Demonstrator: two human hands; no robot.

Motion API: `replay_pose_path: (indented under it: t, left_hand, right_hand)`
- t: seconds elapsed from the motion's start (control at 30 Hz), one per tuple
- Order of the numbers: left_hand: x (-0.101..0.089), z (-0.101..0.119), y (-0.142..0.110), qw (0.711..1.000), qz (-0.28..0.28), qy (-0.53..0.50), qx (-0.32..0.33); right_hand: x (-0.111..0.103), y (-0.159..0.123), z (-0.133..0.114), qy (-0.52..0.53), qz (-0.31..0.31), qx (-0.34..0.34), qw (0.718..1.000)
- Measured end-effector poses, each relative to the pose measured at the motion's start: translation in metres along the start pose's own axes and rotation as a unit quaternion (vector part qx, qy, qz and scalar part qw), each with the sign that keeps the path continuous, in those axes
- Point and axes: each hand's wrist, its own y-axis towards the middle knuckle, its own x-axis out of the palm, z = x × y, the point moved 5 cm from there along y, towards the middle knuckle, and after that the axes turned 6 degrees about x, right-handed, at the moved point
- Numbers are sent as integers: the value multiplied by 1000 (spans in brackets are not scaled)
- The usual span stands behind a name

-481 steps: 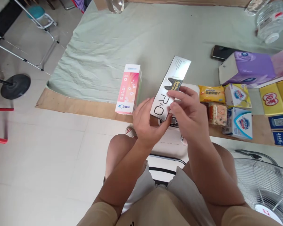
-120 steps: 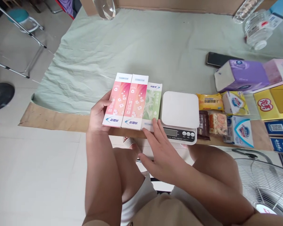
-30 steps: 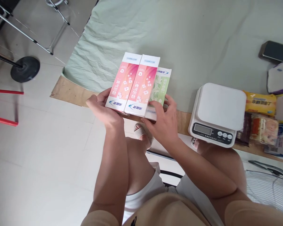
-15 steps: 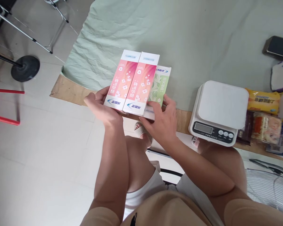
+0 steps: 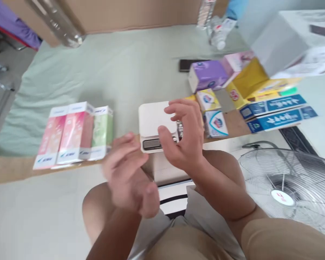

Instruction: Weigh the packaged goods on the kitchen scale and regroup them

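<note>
My left hand (image 5: 130,173), blurred, hovers palm-up in front of the table edge with its fingers apart and nothing in it. My right hand (image 5: 184,137) is over the right side of a white kitchen scale (image 5: 154,117), fingers curved and spread, holding nothing; whether it touches the scale I cannot tell. Part of the scale's buttons is hidden behind it. To the left, two pink-and-white toothpaste boxes (image 5: 74,131) and a green-and-white box (image 5: 101,130) stand side by side at the table's front edge, apart from both hands.
On the right lie a purple tissue pack (image 5: 208,75), small soap boxes (image 5: 216,124), blue toothpaste boxes (image 5: 284,117) and a yellow carton (image 5: 249,79). A black case (image 5: 185,65) and a plastic bottle (image 5: 218,34) sit farther back. A fan (image 5: 284,196) stands below right.
Both hands have let go of the pink and green boxes, which now stand at the table's left edge. My hands have moved rightward, and the view has turned toward the right.
</note>
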Motion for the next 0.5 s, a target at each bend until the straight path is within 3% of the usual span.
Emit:
replay_pose_path:
  t: [0.07, 0.1, 0.2, 0.27, 0.4, 0.5]
  left_hand:
    - [55, 31, -8, 989, -70, -55, 119]
    - [83, 43, -11, 981, -115, -72, 140]
    - [165, 63, -23, 962, -240, -79, 107]
    - [221, 74, -38, 940, -318, -71, 101]
    - [322, 88, -79, 893, -427, -21, 141]
    - [373, 90, -100, 875, -451, 61, 169]
  right_hand:
    - [-41, 13, 26, -25, 64, 50, 996]
    - [-62, 18, 42, -41, 99, 77, 991]
    - [-127, 26, 94, -50, 221, 154, 962]
    - [-170, 23, 134, 10, 279, 205, 938]
    - [-240, -3, 211, 129, 264, 311, 904]
    - [-275, -24, 240, 108, 254, 312, 909]
